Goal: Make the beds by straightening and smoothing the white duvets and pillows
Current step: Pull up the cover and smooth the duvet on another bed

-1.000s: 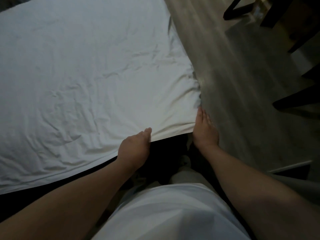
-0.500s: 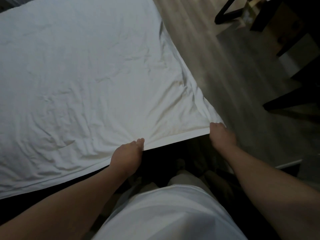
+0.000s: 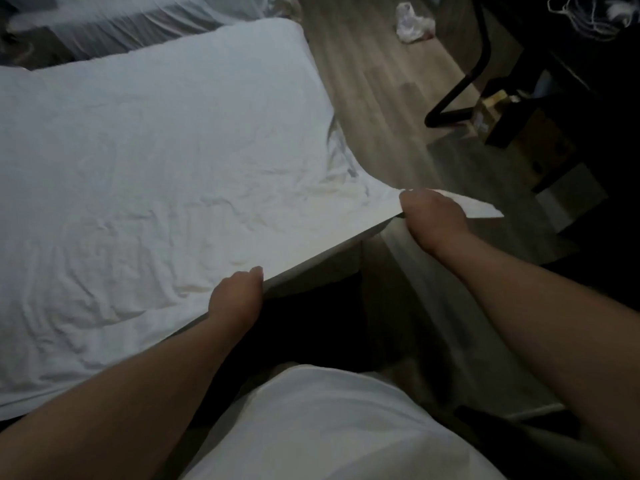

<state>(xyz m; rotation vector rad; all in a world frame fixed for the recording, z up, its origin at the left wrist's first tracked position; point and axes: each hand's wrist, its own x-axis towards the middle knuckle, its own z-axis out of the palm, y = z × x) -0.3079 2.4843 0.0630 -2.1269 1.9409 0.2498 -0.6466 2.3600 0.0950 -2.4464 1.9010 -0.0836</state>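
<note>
A creased white duvet (image 3: 156,188) covers the bed across the left and middle of the view. My left hand (image 3: 237,297) grips its near edge, thumb on top and fingers curled under. Further right, my right hand (image 3: 433,216) grips the duvet's near right corner and holds it lifted off the bed, out over the floor; a flat tip of cloth sticks out past the hand. The edge between my two hands is pulled taut. Rumpled white bedding (image 3: 145,26) lies at the far end of the bed.
Wooden floor (image 3: 377,98) runs along the bed's right side. A crumpled white bag (image 3: 412,24) lies on it far off. A black chair leg (image 3: 460,88), a dark desk (image 3: 571,64) and a small carton (image 3: 491,109) stand at the right.
My right hand has taken the duvet's corner and lifted it up and to the right, away from the bed. The left hand keeps its grip. The view has tilted up, showing the bed's far end.
</note>
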